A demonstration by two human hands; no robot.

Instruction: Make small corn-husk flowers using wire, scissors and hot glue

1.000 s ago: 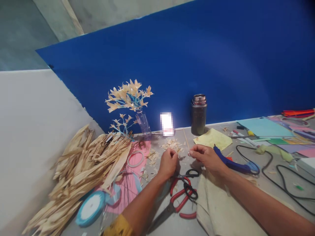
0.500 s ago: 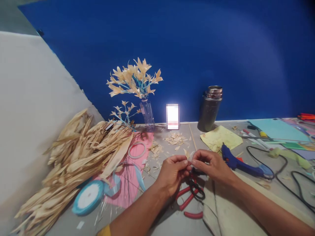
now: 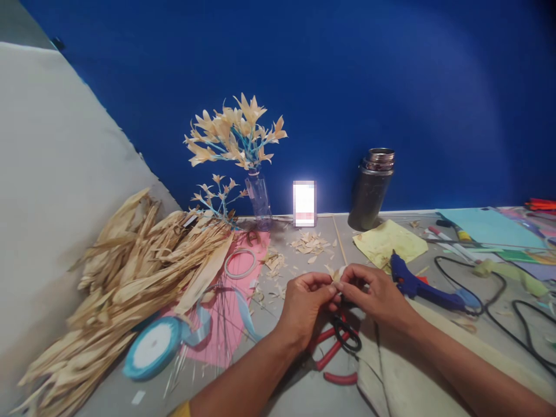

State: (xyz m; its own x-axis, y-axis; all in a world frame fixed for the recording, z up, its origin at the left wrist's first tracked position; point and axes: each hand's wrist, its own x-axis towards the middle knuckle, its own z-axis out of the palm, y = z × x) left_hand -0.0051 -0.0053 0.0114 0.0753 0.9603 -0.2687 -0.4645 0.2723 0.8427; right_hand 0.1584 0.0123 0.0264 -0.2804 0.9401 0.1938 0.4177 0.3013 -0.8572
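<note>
Grey bench [image 3: 304, 399] against blue backdrop. Husk petal [image 3: 335, 272]: just left of blue glue gun [image 3: 423, 286], above red scissors [image 3: 332, 353]. Pinched between left hand [image 3: 306, 304] and right hand [image 3: 373, 292], fingertips pressed together. Likely light, papery, brittle; best held at base.

Blue wall [image 3: 391, 87] behind grey table [image 3: 304, 399]

The dried husk strips [image 3: 130, 278] are pale tan, and so is the petal piece [image 3: 335, 272] between the hands; the paper flowers [image 3: 234, 136] are cream-orange on light blue stems. A pink paper sheet [image 3: 234, 313] lies on the grey worktop [image 3: 299, 394] beside a light blue ribbon spool [image 3: 152, 350]. The glue gun [image 3: 417, 285] is dark blue, the pliers [image 3: 332, 359] red-handled, the flask [image 3: 371, 188] dark grey, the backdrop [image 3: 347, 87] deep blue.
</note>
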